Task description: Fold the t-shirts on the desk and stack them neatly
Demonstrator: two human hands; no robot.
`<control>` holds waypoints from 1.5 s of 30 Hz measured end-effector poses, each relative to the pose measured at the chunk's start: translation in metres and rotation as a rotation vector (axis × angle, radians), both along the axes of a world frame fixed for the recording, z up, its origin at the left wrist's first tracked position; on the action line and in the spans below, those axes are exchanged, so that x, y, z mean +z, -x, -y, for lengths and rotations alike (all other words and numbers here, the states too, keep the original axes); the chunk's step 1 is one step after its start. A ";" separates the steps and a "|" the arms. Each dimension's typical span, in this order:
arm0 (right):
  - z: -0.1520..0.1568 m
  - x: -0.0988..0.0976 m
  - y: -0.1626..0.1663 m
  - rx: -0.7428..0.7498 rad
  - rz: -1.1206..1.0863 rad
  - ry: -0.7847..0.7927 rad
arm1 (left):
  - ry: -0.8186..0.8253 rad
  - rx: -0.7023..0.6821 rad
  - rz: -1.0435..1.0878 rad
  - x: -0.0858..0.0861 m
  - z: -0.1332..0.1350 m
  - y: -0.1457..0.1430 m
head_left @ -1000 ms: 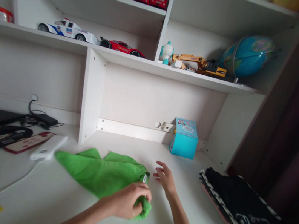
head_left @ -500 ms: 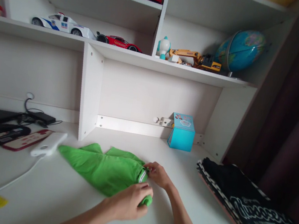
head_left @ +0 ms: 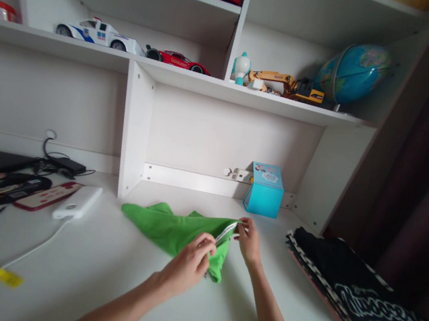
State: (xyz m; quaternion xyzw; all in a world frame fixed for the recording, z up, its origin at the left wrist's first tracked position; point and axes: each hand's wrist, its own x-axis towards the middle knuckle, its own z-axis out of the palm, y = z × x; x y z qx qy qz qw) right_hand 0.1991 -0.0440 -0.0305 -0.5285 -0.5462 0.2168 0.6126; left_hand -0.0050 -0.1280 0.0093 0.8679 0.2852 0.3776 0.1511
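A green garment lies across the white desk, its right end lifted and bunched between my hands. My left hand pinches the near part of its edge, next to a white strip or label inside the opening. My right hand grips the far corner of that same edge between thumb and fingers. Below my left hand a flap of the green cloth hangs down to the desk. Whether the garment is a top or bottoms I cannot tell.
Folded dark clothes are stacked on the right. A blue desk calendar stands at the back. Left are a white power strip, its cable, and a black adapter. Overhead, the shelf holds toy vehicles and a globe.
Both hands have raised the garment's right end and pulled it rightward. Its left tip has slid right across the desk. The rolled bit by my left hand now hangs as a loose flap.
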 end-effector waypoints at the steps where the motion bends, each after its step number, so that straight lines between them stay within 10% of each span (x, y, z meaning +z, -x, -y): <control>1: 0.001 0.003 -0.002 -0.015 -0.054 -0.015 | -0.009 0.038 0.035 -0.001 -0.004 0.002; 12: 0.019 0.027 -0.001 0.087 -0.306 -0.085 | 0.108 0.446 0.011 0.004 -0.045 0.035; 26: 0.015 0.020 -0.007 -0.001 -0.012 -0.096 | 0.671 0.173 0.675 0.011 -0.055 0.038; 33: 0.013 0.012 0.003 0.121 0.164 -0.036 | 0.261 0.490 0.285 0.010 -0.046 0.042; 38: 0.012 0.009 0.001 0.054 0.272 -0.026 | 0.253 0.438 -0.048 0.000 -0.041 0.036; 45: 0.020 0.006 -0.006 -0.027 0.350 0.015 | 0.280 0.545 0.115 -0.014 -0.068 0.049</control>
